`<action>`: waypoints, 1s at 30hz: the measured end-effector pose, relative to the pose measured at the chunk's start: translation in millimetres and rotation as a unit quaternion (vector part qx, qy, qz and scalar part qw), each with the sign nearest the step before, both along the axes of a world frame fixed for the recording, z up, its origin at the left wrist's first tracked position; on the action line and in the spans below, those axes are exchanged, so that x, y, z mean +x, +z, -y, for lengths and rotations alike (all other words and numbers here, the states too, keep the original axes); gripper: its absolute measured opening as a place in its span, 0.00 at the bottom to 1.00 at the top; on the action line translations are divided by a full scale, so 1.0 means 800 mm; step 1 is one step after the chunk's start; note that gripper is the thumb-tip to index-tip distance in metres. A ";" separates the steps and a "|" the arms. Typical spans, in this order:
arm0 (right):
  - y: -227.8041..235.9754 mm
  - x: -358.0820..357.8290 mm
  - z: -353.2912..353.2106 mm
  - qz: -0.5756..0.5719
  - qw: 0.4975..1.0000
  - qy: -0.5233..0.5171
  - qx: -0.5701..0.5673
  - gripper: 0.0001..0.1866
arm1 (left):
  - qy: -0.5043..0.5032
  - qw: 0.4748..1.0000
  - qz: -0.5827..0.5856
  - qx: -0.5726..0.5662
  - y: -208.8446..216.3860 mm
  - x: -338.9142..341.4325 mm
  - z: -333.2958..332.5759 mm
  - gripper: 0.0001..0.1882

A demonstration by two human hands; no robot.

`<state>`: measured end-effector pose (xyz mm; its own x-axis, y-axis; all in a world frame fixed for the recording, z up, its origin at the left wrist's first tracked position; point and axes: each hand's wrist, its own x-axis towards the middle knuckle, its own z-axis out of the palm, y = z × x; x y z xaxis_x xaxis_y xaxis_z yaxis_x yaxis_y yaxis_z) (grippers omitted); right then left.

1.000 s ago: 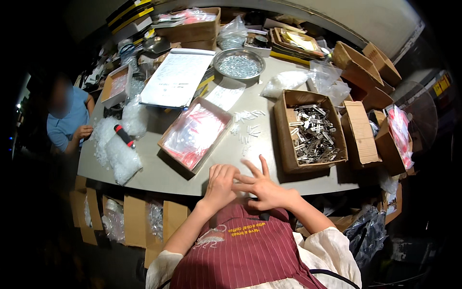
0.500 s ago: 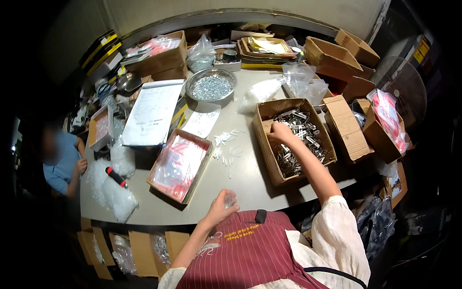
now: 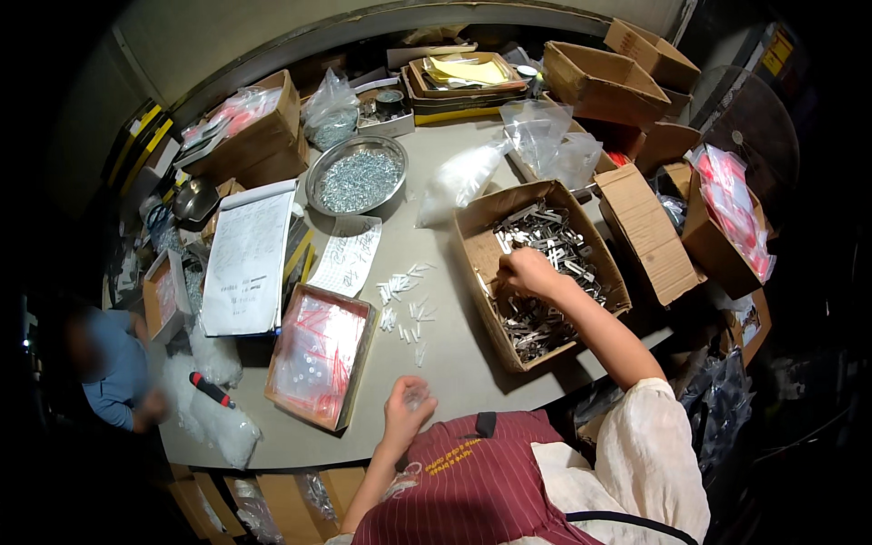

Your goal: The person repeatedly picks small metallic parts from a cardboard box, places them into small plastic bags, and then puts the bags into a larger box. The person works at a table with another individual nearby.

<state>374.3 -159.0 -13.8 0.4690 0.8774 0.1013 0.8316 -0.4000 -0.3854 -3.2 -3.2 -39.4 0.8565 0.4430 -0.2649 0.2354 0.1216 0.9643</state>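
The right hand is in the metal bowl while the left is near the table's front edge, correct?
No: the head view shows the right hand in the cardboard box of metal pieces; the left hand is near the front edge of the table.

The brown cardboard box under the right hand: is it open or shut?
Open: the right hand reaches into the box, among uncovered silvery metal clips.

Bright centre (black, warped margins)

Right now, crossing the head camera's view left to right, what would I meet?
Co-worker, red-black tool, clear packets in a box, left hand holding something clear, metal clips in a carton with the right hand, pink packets.
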 end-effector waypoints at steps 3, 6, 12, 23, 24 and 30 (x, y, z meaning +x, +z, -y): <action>0.060 -0.011 -0.009 -0.093 0.985 -0.125 0.068 0.12 | 0.032 0.999 0.001 -0.015 0.013 0.007 -0.004 0.18; 0.062 -0.002 -0.012 -0.103 0.987 -0.079 0.098 0.13 | 0.044 0.998 0.012 -0.047 0.018 0.016 -0.005 0.18; 0.019 0.020 -0.052 -0.133 0.989 -0.046 -0.043 0.18 | 0.031 0.999 -0.019 -0.021 0.010 0.008 -0.003 0.15; -0.012 -0.003 -0.058 -0.127 0.991 -0.016 0.041 0.09 | 0.051 0.997 -0.033 0.040 -0.001 -0.001 0.006 0.17; -0.013 -0.002 -0.058 -0.099 0.994 0.017 0.054 0.09 | 0.049 0.997 -0.036 0.041 -0.001 0.001 0.008 0.17; 0.018 0.017 -0.052 0.102 0.990 0.075 0.054 0.09 | 0.070 0.991 -0.042 0.104 0.001 0.006 0.014 0.17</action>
<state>387.9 -117.5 0.5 0.2941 0.9148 0.2769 0.9436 -0.2318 -0.2365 1.5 -14.6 -38.5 0.7620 0.6077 -0.2236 0.3111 -0.0407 0.9495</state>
